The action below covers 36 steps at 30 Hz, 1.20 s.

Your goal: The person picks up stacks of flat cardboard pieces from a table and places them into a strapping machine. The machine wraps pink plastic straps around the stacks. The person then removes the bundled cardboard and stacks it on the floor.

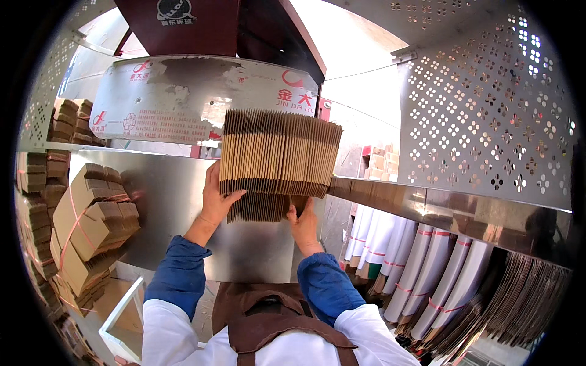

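Note:
A thick stack of flat cardboard pieces (278, 152) stands on edge over the metal table (165, 201), its many brown edges facing up. My left hand (215, 204) grips the stack's left side, with the thumb lying across its lower front edge. At the lower right corner, my right hand (305, 222) holds the stack too, thumb and a finger raised against the near side. A narrower, darker part of the stack sticks out toward me between the two hands. The fingertips beneath and behind the cardboard are hidden.
A metal panel (177, 100) with peeling printed film rises behind the table, below a dark red machine housing (183, 27). Tied cardboard bundles (91, 226) stand at left. A perforated metal guard (488, 110) and a steel rail (427, 204) lie right, above white-wrapped bundles (421, 274).

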Motion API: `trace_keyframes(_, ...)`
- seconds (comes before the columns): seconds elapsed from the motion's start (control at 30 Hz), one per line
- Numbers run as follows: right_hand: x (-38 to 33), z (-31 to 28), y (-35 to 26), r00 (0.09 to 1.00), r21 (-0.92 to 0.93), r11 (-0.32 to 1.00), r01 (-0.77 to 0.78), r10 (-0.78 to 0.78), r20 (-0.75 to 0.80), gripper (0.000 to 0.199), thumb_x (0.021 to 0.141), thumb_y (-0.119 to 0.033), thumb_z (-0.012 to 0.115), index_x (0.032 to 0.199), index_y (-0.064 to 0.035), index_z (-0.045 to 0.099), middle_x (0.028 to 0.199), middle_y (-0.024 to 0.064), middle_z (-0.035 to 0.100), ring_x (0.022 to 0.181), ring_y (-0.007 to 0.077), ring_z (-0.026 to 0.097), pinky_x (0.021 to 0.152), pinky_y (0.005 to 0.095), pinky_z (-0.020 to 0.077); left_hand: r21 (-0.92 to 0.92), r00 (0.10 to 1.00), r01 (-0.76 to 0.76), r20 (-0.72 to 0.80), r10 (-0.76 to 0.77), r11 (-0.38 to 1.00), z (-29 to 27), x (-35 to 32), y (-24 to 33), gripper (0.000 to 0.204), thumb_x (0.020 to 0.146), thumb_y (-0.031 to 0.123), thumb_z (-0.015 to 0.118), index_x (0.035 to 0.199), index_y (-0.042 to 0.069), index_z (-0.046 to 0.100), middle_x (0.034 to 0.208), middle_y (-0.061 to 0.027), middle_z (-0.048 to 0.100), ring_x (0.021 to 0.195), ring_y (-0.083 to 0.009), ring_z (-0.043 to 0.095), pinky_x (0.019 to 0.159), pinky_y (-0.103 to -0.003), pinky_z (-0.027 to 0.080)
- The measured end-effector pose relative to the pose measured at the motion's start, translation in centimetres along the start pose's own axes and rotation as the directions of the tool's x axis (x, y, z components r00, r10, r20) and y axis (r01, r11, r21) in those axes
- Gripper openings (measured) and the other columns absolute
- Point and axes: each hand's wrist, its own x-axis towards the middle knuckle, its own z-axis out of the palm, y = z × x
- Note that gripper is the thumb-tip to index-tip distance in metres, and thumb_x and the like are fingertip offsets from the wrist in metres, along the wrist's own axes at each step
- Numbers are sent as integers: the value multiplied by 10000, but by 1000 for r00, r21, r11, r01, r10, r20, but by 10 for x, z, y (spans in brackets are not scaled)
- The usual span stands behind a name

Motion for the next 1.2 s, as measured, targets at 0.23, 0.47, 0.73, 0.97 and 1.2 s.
trace_keyframes(0.23, 8, -15, -17, 998, -10, 1000, 24, -23, 51, 652, 857, -239, 651, 1277, 144, 331, 878, 315, 629, 824, 492, 612, 691, 490, 501, -87, 1000, -9, -25, 7, 996, 9, -1, -4, 798, 665, 143, 840, 1328, 16, 416, 1275, -144, 497, 1172, -277, 522, 983, -368, 433)
trace_keyframes(0.47, 7, -11, -17, 994, 2, 1000, 13, -14, 107, 668, 874, -225, 613, 1300, 168, 282, 899, 346, 613, 877, 522, 589, 725, 508, 487, -112, 999, -54, -6, 54, 992, 11, 5, -18, 832, 679, 242, 825, 1358, 32, 392, 1309, -179, 466, 1222, -347, 479, 1018, -397, 414)
trace_keyframes(0.73, 3, -8, -16, 993, -7, 1000, 18, -17, 115, 673, 881, -205, 595, 1353, 133, 256, 974, 361, 600, 918, 518, 581, 765, 503, 480, 2, 995, -92, 49, 92, 996, 11, 9, -16, 860, 653, 228, 811, 1376, 44, 382, 1346, -212, 434, 1241, -405, 450, 1031, -417, 410)
trace_keyframes(0.97, 6, -13, -23, 990, -24, 998, -65, 68, 127, 682, 889, -224, 580, 1361, 149, 259, 985, 374, 592, 936, 515, 580, 776, 498, 480, -14, 995, -81, 55, 82, 997, 17, 12, -19, 846, 664, 231, 804, 1372, 46, 379, 1345, -216, 426, 1223, -392, 471, 1016, -416, 418)
trace_keyframes(1.2, 5, 1, 5, 991, -84, 988, 132, -132, 14, 712, 882, -254, 601, 1380, 96, 231, 909, 363, 600, 822, 535, 579, 676, 536, 478, 19, 993, -105, 62, 104, 994, 14, 16, -10, 841, 662, 212, 803, 1365, 42, 374, 1348, -206, 421, 1215, -401, 467, 1014, -417, 419)
